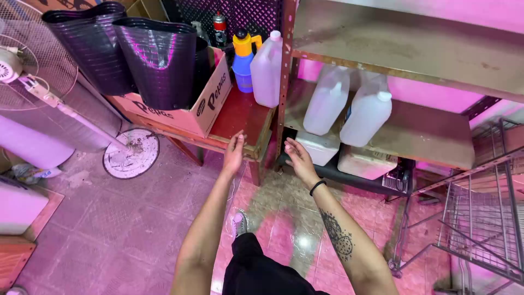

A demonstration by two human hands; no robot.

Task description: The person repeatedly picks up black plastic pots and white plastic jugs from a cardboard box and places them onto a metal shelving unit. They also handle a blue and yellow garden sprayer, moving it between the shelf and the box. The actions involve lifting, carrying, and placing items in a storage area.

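Left hand (234, 153): held out in front, fingers loosely spread and slightly curled, gripping nothing; its fingertips sit right at the front edge of the red bench (238, 116), though contact cannot be told.
Right hand (297, 158): held out, palm turned inward, fingers relaxed and apart, holding nothing; a black band circles the wrist and a dark tattoo marks the forearm.
Hands together: apart from each other, with the rusty post (285, 76) of the shelf rising between and beyond them.
Bench: low and red, just ahead of the left hand, beside the shelf.
Box (180, 112): brown cardboard with dark lettering on its front and side, standing on the left part of the bench.
Pots (155, 57): tall stacks of black plastic pots standing in and behind the box.
Jug (267, 68): white and translucent with a white cap, at the back right of the bench, touching the post.
Bottle (243, 60): blue with a yellow top, just left of the jug.
Spray can (219, 27): red-capped, behind the bottle.
Shelf jugs (349, 106): two white jugs side by side on the middle board of the shelf.
Tubs (341, 155): pale containers on the lowest level, under the jugs, near the right hand.
Fan (33, 65): white standing fan at left, with its round base on the tiled floor.
Wire rack (480, 213): grey metal, far right.
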